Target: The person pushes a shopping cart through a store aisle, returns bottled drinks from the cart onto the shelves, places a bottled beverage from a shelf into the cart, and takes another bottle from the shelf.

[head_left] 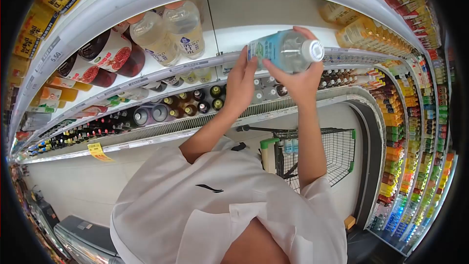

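Observation:
A clear bottle (286, 51) with a pale blue label and a white cap lies tilted on its side in front of a shelf, its cap toward the right. My right hand (300, 80) is wrapped round it near the cap end, with fingers above and below. At the label end, my left hand (242, 80) has its fingers against the bottle's base. Behind and to the left, two clear bottles with orange caps (183, 29) stand on the upper shelf. Dark bottles with pomegranate labels (110, 56) are further left.
Below my right forearm is a wire shopping cart (337, 151) with green corners and bottles inside. Curved shelf edges (195, 129) run across in front of me. More drink shelves (410, 132) line the right side. A yellow tag (99, 151) hangs at the lower left shelf.

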### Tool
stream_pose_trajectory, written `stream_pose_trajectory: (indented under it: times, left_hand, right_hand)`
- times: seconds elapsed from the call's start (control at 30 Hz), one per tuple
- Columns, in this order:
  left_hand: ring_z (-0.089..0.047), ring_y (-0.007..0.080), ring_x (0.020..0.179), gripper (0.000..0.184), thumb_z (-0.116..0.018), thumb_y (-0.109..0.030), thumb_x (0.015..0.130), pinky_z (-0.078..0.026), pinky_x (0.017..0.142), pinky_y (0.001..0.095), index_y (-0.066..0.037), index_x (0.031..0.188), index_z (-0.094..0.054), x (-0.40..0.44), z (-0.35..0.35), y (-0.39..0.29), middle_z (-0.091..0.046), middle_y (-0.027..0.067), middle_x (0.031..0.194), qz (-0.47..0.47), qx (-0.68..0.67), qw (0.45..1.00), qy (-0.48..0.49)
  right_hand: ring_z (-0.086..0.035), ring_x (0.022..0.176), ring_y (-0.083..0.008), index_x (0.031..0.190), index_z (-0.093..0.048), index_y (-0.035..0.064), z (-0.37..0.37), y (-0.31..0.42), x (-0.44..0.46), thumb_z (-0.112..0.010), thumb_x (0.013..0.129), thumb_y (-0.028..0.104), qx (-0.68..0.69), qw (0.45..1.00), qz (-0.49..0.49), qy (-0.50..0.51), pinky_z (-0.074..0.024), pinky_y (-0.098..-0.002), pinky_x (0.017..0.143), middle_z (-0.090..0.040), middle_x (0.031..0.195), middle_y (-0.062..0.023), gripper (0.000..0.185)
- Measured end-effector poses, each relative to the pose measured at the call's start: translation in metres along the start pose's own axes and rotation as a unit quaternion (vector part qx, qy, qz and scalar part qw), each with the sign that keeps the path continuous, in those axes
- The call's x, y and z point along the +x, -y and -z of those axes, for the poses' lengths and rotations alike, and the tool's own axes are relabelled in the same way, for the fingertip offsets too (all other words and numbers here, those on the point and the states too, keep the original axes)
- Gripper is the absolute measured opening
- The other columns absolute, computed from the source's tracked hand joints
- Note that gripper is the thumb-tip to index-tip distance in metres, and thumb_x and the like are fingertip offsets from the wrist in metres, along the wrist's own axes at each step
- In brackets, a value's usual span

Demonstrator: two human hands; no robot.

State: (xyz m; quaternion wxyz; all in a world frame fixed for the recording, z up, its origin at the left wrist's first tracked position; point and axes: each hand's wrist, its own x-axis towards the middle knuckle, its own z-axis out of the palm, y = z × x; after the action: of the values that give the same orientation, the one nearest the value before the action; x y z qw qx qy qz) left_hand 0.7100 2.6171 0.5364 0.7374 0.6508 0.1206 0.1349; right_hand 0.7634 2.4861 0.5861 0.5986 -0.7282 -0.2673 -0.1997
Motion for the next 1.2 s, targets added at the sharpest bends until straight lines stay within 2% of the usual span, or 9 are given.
stream_pose_trajectory:
  times: [0.07, 0.1, 0.17, 0.43, 0.53, 0.67, 0.73, 1.07, 1.2]
  left_hand:
    - [-0.061, 0.0348, 0.114, 0.053, -0.064, -0.015, 0.091, -0.049, 0.096, 0.0399, 0.009, 0.136, -0.050, 0.005, 0.009, -0.003, -0.060, 0.0239, 0.129, -0.204, 0.145, 0.968, 0.000]
    - [-0.061, 0.0348, 0.114, 0.053, -0.064, -0.015, 0.091, -0.049, 0.096, 0.0399, 0.009, 0.136, -0.050, 0.009, 0.012, -0.004, -0.060, 0.0239, 0.129, -0.202, 0.143, 0.969, -0.002]
    - [-0.059, 0.0387, 0.114, 0.054, -0.069, -0.011, 0.084, -0.048, 0.097, 0.0442, 0.007, 0.132, -0.052, 0.017, 0.017, -0.006, -0.060, 0.0209, 0.130, -0.354, 0.292, 0.887, -0.039]
    - [-0.056, 0.0426, 0.116, 0.071, -0.078, -0.018, 0.075, -0.048, 0.095, 0.0468, 0.006, 0.133, -0.044, 0.087, 0.029, -0.016, -0.058, 0.0277, 0.124, -0.332, 0.378, 0.864, -0.030]
    - [-0.060, 0.0439, 0.110, 0.073, -0.081, -0.023, 0.074, -0.050, 0.093, 0.0477, 0.004, 0.131, -0.046, 0.097, 0.031, -0.021, -0.062, 0.0267, 0.119, -0.270, 0.389, 0.881, 0.024]
    - [-0.064, 0.0441, 0.104, 0.076, -0.085, -0.028, 0.071, -0.052, 0.089, 0.0482, 0.002, 0.131, -0.047, 0.105, 0.033, -0.025, -0.066, 0.0258, 0.111, -0.215, 0.387, 0.895, 0.061]
    - [-0.065, 0.0438, 0.102, 0.077, -0.086, -0.028, 0.071, -0.053, 0.088, 0.0481, 0.002, 0.131, -0.048, 0.106, 0.034, -0.023, -0.066, 0.0257, 0.110, -0.209, 0.389, 0.895, 0.056]
    - [-0.067, 0.0440, 0.096, 0.079, -0.087, -0.029, 0.069, -0.055, 0.082, 0.0485, 0.001, 0.131, -0.048, 0.108, 0.034, -0.013, -0.068, 0.0250, 0.104, -0.250, 0.380, 0.890, 0.032]
    - [-0.067, 0.0443, 0.098, 0.079, -0.087, -0.029, 0.069, -0.054, 0.083, 0.0487, 0.000, 0.131, -0.048, 0.109, 0.034, -0.013, -0.067, 0.0254, 0.106, -0.246, 0.378, 0.892, 0.040]
  right_hand:
    - [-0.063, 0.107, -0.0203, 0.126, -0.052, 0.0027, -0.006, 0.001, 0.023, -0.094, 0.062, 0.018, 0.021, 1.000, 0.003, -0.009, -0.0521, -0.0351, 0.092, -0.063, 0.117, -0.0121, 0.078]
    - [-0.063, 0.107, -0.0203, 0.126, -0.052, 0.0027, -0.011, 0.000, 0.033, -0.094, 0.062, 0.018, 0.020, 1.000, 0.002, -0.006, -0.0521, -0.0351, 0.092, -0.063, 0.117, -0.0121, 0.078]
    - [-0.066, 0.101, -0.0201, 0.125, -0.053, 0.0011, -0.023, -0.005, 0.051, -0.094, 0.062, 0.020, 0.040, 0.999, -0.002, 0.009, -0.0540, -0.0344, 0.088, -0.066, 0.110, -0.0116, 0.077]
    - [-0.065, 0.093, -0.0159, 0.120, -0.056, -0.0021, -0.057, -0.045, 0.088, -0.088, 0.070, 0.019, 0.092, 0.991, -0.049, 0.084, -0.0527, -0.0315, 0.084, -0.069, 0.102, -0.0092, 0.063]
    - [-0.065, 0.092, -0.0156, 0.115, -0.060, -0.0016, -0.058, -0.056, 0.079, -0.087, 0.071, 0.016, 0.121, 0.984, -0.090, 0.096, -0.0524, -0.0310, 0.082, -0.069, 0.103, -0.0084, 0.054]
    - [-0.065, 0.093, -0.0170, 0.121, -0.053, -0.0006, -0.061, -0.061, 0.075, -0.089, 0.068, 0.019, 0.120, 0.981, -0.126, 0.088, -0.0533, -0.0323, 0.084, -0.068, 0.103, -0.0094, 0.067]
    - [-0.065, 0.091, -0.0151, 0.112, -0.063, -0.0007, -0.064, -0.063, 0.074, -0.085, 0.074, 0.013, 0.140, 0.981, -0.115, 0.073, -0.0520, -0.0308, 0.081, -0.069, 0.102, -0.0069, 0.046]
    - [-0.064, 0.092, -0.0141, 0.111, -0.064, 0.0001, -0.065, -0.063, 0.073, -0.084, 0.075, 0.012, 0.173, 0.972, -0.136, 0.079, -0.0516, -0.0303, 0.082, -0.069, 0.102, -0.0059, 0.043]
    - [-0.065, 0.089, -0.0153, 0.113, -0.058, -0.0006, -0.066, -0.064, 0.073, -0.086, 0.070, 0.014, 0.174, 0.973, -0.131, 0.071, -0.0541, -0.0315, 0.080, -0.068, 0.100, -0.0080, 0.054]
